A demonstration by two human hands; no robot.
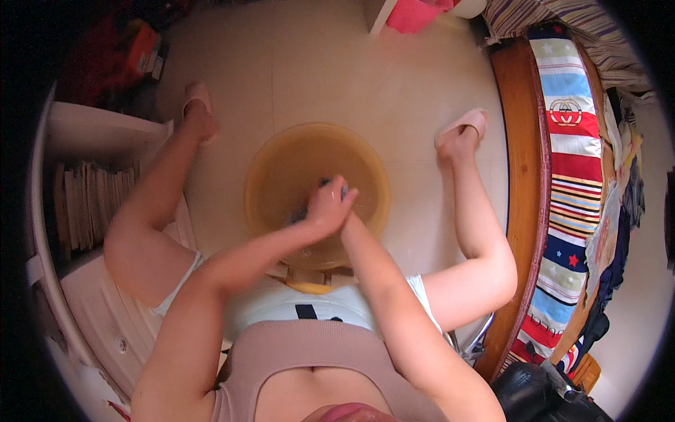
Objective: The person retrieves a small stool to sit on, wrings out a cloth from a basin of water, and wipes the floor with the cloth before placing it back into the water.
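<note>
Before me on the floor stands a round yellowish plastic basin (253,174) with cloudy water in it. My left hand (328,203) is over the basin, its fingers curled around a dark, wet bundle that looks like cloth (298,214). Pressed against it is my right hand (348,196), mostly hidden behind the left, so its hold is hard to see. Part of the dark bundle shows at the fingers, and another part hangs towards the water at the left.
My knees are spread either side of the basin, feet in pale slippers (477,122). At the left is a white cabinet (105,124) with books (95,203). A wooden bed frame (519,158) with a striped cloth (575,142) runs along the right. A pink bin (414,15) stands at the top.
</note>
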